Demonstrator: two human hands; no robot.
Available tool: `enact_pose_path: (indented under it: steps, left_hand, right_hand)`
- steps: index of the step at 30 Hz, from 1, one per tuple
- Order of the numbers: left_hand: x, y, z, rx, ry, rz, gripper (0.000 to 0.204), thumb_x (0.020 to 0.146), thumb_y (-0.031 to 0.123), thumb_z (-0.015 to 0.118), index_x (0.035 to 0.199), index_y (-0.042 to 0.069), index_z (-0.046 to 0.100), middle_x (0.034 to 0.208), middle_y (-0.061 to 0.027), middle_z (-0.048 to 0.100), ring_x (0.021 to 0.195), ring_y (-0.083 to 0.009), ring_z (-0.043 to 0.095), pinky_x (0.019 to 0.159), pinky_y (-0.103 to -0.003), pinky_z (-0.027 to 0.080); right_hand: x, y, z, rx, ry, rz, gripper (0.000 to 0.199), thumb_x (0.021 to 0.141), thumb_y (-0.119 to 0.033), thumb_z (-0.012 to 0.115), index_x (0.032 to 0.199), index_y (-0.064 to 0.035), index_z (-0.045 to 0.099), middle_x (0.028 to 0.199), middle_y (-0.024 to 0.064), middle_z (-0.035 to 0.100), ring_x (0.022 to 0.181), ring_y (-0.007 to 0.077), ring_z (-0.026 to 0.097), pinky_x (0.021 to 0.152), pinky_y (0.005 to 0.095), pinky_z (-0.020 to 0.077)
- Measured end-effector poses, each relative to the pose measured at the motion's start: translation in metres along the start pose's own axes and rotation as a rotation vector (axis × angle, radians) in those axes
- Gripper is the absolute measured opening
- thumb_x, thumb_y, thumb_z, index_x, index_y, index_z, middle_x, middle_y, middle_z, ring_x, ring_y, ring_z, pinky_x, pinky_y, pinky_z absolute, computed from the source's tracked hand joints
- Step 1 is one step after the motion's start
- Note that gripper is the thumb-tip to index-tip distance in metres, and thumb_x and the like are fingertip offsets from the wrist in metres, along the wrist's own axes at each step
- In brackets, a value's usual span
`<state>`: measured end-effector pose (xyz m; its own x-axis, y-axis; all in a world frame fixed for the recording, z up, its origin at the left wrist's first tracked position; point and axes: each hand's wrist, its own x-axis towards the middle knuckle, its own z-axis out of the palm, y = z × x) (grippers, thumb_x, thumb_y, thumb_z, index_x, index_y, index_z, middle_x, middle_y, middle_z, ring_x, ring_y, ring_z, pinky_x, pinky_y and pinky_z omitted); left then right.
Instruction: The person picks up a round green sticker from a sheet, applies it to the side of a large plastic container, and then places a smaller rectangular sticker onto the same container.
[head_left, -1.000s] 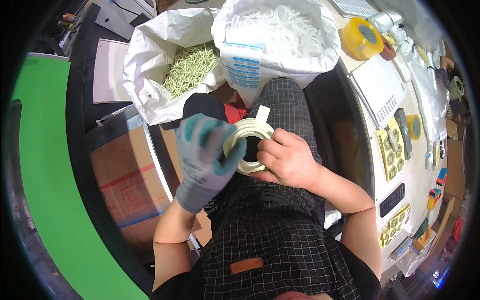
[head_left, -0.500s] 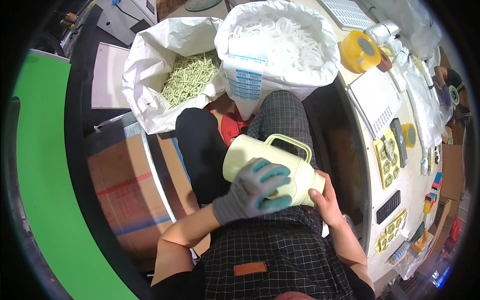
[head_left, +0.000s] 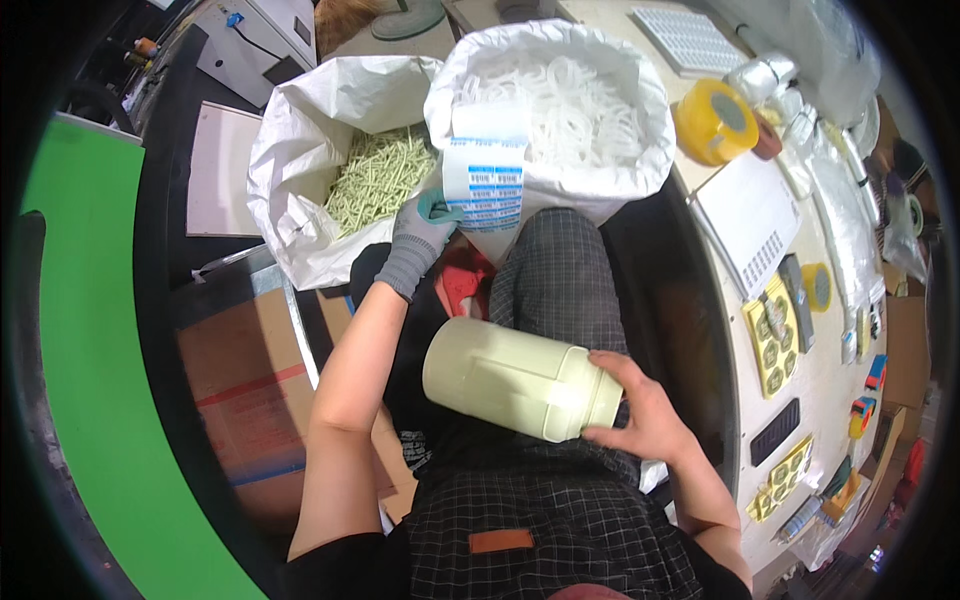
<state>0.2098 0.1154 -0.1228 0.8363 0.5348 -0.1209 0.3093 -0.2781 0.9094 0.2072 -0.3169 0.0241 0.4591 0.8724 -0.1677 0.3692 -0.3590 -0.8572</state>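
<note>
Across my lap lies a pale yellow-green plastic jug (head_left: 500,375) on its side, its wide closed end to the left. My bare right hand (head_left: 645,415) grips the narrower collar end, thumb below and fingers on top. The jug's handle is out of sight. My left hand (head_left: 425,230), in a grey glove with teal fingertips, reaches ahead to the left edge of a hanging strip of labels (head_left: 482,190). Its fingers are bent together at that edge. This white strip with blue-printed labels hangs down the front of a white sack (head_left: 655,165) of clear plastic rings (head_left: 565,110).
Left of it stands another white sack (head_left: 285,160) holding short pale green sticks (head_left: 385,175). Along the right runs a workbench (head_left: 715,390) with tape rolls (head_left: 715,120), a paper sheet (head_left: 750,215) and yellow sticker cards (head_left: 770,345). Cardboard boxes (head_left: 250,400) and a green surface (head_left: 100,350) lie left.
My left hand has left the jug and moved forward to the label strip. The jug has rolled in my right hand, so its handle no longer shows.
</note>
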Motion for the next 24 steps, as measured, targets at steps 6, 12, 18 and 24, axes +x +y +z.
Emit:
enact_pose_path:
  steps: [6, 12, 18, 24]
  left_hand:
    - [-0.039, 0.047, -0.005, 0.265, 0.266, 0.297, 0.032, 0.088, 0.015, 0.080, 0.119, 0.006, 0.075, 0.097, -0.0155, 0.079, 0.084, -0.0299, 0.077, 0.080, -0.038, 0.060]
    - [-0.050, 0.049, -0.011, 0.350, 0.315, 0.379, 0.025, 0.089, 0.015, 0.079, 0.112, 0.008, 0.076, 0.097, -0.0162, 0.077, 0.085, -0.0315, 0.077, 0.077, -0.040, 0.059]
    - [-0.081, 0.062, -0.026, 0.052, 0.305, 0.269, 0.018, 0.089, 0.003, 0.079, 0.107, 0.000, 0.076, 0.115, -0.0104, 0.075, 0.098, -0.0183, 0.073, 0.089, -0.032, 0.058]
    - [-0.172, 0.098, -0.062, -0.407, 0.581, -0.084, 0.017, 0.098, 0.012, 0.077, 0.111, 0.000, 0.074, 0.084, -0.0059, 0.071, 0.070, -0.0100, 0.065, 0.061, -0.024, 0.050]
  right_hand:
    - [0.000, -0.007, -0.008, 0.128, -0.074, 0.214, 0.096, 0.074, -0.027, 0.092, 0.153, -0.0079, 0.042, 0.143, 0.0249, 0.060, 0.127, 0.0429, 0.065, 0.109, 0.0457, 0.0525]
    - [-0.004, -0.007, -0.005, 0.193, -0.100, 0.229, 0.111, 0.071, -0.024, 0.094, 0.164, -0.0092, 0.035, 0.143, 0.0255, 0.062, 0.131, 0.0386, 0.064, 0.112, 0.0437, 0.0511]
    - [-0.010, 0.009, 0.026, 0.554, 0.096, 0.205, 0.112, 0.074, -0.015, 0.093, 0.166, -0.0015, 0.031, 0.157, 0.0233, 0.052, 0.144, 0.0328, 0.053, 0.120, 0.0427, 0.0425]
    - [0.014, 0.001, 0.071, 0.274, 0.281, 0.103, 0.119, 0.073, -0.014, 0.094, 0.168, -0.0019, 0.023, 0.160, 0.0250, 0.047, 0.149, 0.0367, 0.048, 0.122, 0.0452, 0.0399]
